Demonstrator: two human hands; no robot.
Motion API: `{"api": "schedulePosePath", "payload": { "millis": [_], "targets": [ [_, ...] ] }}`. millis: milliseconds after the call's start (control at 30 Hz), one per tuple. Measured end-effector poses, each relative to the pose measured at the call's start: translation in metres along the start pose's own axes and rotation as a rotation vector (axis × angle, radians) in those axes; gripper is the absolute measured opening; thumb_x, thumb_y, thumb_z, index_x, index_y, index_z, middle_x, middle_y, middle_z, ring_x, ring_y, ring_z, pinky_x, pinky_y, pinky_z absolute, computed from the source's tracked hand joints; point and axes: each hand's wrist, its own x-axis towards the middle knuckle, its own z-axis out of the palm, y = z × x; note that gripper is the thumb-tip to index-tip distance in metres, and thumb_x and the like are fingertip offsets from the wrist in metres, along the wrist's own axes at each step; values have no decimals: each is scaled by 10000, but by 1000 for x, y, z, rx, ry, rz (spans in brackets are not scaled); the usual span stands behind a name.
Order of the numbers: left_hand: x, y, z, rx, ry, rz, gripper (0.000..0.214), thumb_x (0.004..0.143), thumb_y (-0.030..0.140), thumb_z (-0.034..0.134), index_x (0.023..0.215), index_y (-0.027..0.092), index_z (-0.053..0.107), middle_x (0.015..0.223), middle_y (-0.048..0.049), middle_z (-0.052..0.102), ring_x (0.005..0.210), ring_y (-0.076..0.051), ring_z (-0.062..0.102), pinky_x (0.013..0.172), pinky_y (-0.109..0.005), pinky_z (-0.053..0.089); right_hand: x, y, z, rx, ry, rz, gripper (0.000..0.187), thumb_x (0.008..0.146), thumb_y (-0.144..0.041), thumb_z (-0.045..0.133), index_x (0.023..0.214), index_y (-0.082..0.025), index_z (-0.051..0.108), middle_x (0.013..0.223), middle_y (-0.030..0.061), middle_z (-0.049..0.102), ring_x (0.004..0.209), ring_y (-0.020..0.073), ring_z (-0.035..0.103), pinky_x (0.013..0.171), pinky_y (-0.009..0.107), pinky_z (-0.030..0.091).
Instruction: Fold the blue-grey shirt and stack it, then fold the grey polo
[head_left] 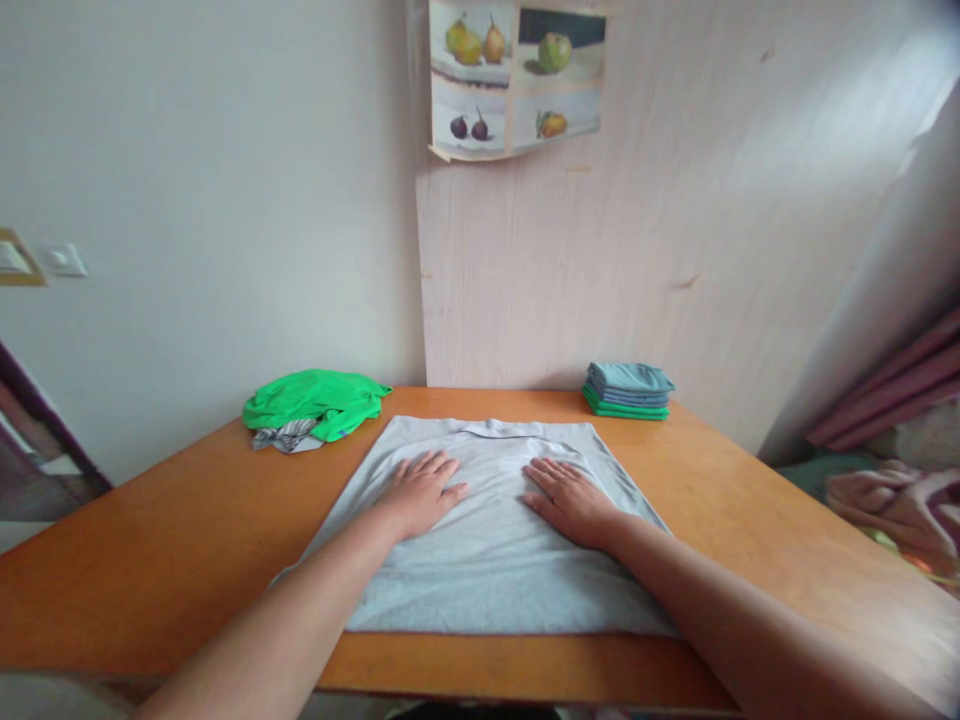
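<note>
A light grey garment, seemingly a T-shirt [480, 590], lies spread on the wooden table with soft wrinkles across its middle. On its left part rests my left hand [421, 492], palm down with the fingers spread. My right hand [571, 498] presses flat on the right part in the same way, fingers apart. Neither hand grips the cloth. Between the hands the grey fabric shows, and a neckline-like fold runs along its far side. The forearms cover parts of its left and right edges.
At the table's [172, 540] far left lies a crumpled green garment pile [319, 400] with striped cloth beneath. A neat stack of folded clothes [628, 390], blue-grey over green, stands at the far right. Fruit pictures [517, 80] hang on the wall behind. Bedding [900, 510] lies beyond the right edge.
</note>
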Motion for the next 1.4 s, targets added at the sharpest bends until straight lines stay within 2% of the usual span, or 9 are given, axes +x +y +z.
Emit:
{"api": "schedulePosePath", "payload": {
  "millis": [200,400,533,667,833,967,1133,1267,1400],
  "targets": [
    [-20,-11,0,7,33,-11,662,991,634,298,1532,276,430,1655,-73,310,1548,-282,206,1232,-546,150,-9,-7,-5,66,-27,6,691,1005,-616,362,1524,-170,463,1592,138,406,1499,287,322,1227,474,240],
    [-18,-46,-8,39,77,-197,621,975,610,368,1485,276,485,1634,-104,354,1528,-322,252,1201,-627,148,-10,-6,-10,124,-40,-2,669,995,-599,416,1505,-173,488,1587,139,414,1506,291,306,1226,480,240],
    [-18,-68,-21,69,161,-333,493,971,532,425,1328,255,622,1540,-131,493,1459,-370,369,1157,-652,221,-16,-10,-5,146,18,8,674,988,-615,418,1496,-180,503,1580,138,428,1505,300,307,1232,506,217],
    [-10,-71,-31,68,243,-345,389,981,402,434,1239,215,657,1388,-140,618,1318,-301,540,1118,-485,366,-17,-10,-9,287,84,26,603,976,-569,463,1421,-181,583,1516,131,519,1458,288,400,1218,469,268],
    [16,-49,-33,-3,295,-251,355,966,374,486,1218,201,667,1302,-107,676,1223,-233,609,1022,-308,446,-12,12,-26,614,369,269,414,962,-501,468,1135,-213,708,1177,90,745,1144,252,664,1027,379,487],
    [46,-22,-33,-71,299,-178,292,965,360,500,1118,216,701,1198,-83,729,1143,-220,647,946,-282,472,-11,36,-34,1033,569,623,312,887,-468,551,932,-186,678,916,96,747,887,234,705,768,330,573],
    [90,22,-29,-141,259,-71,267,963,336,503,1082,215,709,1145,-73,747,1072,-209,666,876,-274,482,-14,61,-40,1507,622,883,137,839,-319,595,912,-204,587,888,81,703,759,170,687,691,276,583],
    [125,61,-23,-170,202,29,268,950,346,524,1105,230,711,1090,-52,752,975,-192,671,822,-264,479,-13,70,-42,1547,557,1013,82,865,-286,532,903,-215,544,872,88,692,789,178,704,755,302,599],
    [153,86,-18,-150,136,68,273,917,370,555,1095,240,716,1053,-56,753,892,-199,671,767,-279,479,-12,69,-39,1583,540,1000,121,869,-304,562,925,-197,578,897,89,688,761,161,690,762,290,600]
  ]
}}
